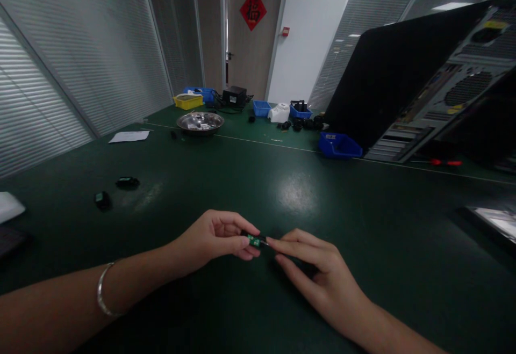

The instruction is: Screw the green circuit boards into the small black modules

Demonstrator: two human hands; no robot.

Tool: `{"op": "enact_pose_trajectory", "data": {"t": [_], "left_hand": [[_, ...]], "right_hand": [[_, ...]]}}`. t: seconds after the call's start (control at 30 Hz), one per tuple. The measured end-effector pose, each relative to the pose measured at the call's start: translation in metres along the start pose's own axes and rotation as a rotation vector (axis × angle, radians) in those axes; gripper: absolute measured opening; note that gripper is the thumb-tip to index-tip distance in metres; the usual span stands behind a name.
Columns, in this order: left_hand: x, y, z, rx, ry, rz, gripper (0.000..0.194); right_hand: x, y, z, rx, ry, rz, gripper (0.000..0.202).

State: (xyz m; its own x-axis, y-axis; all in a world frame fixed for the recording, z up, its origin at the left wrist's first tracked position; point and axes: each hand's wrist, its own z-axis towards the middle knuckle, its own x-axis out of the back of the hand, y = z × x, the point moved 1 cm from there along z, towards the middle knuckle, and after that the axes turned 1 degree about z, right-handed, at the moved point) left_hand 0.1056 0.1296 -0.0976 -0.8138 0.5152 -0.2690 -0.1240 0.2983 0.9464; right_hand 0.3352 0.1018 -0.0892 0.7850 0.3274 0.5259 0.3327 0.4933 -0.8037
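A small green circuit board with black parts is held above the dark green table between the thumb and fingers of my left hand. My right hand is just to its right, index fingertip at the board's right end, where a small metallic bit shows. The right thumb sits lower, a little apart from the index finger. Whether the right fingers grip anything is too small to tell. Two small black modules, one behind the other, lie on the table at the left.
A metal bowl and white paper stand far left. Yellow and blue trays line the back. A blue bin sits before a large computer case. A bright-screened device lies at right.
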Motion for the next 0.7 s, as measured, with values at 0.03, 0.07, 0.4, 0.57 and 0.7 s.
{"op": "enact_pose_trajectory", "data": {"t": [0.03, 0.07, 0.4, 0.57, 0.7], "left_hand": [[0.0, 0.0001, -0.0001, 0.002, 0.004, 0.001, 0.021], [0.0, 0.0002, -0.0002, 0.006, 0.007, 0.002, 0.021], [-0.0019, 0.0019, -0.0008, 0.032, 0.026, -0.004, 0.022], [-0.0002, 0.0004, 0.0002, 0.045, 0.023, -0.016, 0.022], [0.0005, 0.0003, -0.0001, 0.049, 0.02, -0.031, 0.022]], "right_hand": [[-0.0002, 0.0, 0.0001, -0.001, 0.0, -0.002, 0.037], [-0.0004, 0.0001, 0.0001, -0.001, 0.0, -0.002, 0.037], [-0.0016, 0.0037, 0.0022, 0.036, 0.023, 0.015, 0.038], [-0.0014, 0.0037, 0.0013, 0.044, 0.022, 0.042, 0.038], [-0.0013, 0.0034, 0.0002, 0.046, 0.023, 0.052, 0.039]]}}
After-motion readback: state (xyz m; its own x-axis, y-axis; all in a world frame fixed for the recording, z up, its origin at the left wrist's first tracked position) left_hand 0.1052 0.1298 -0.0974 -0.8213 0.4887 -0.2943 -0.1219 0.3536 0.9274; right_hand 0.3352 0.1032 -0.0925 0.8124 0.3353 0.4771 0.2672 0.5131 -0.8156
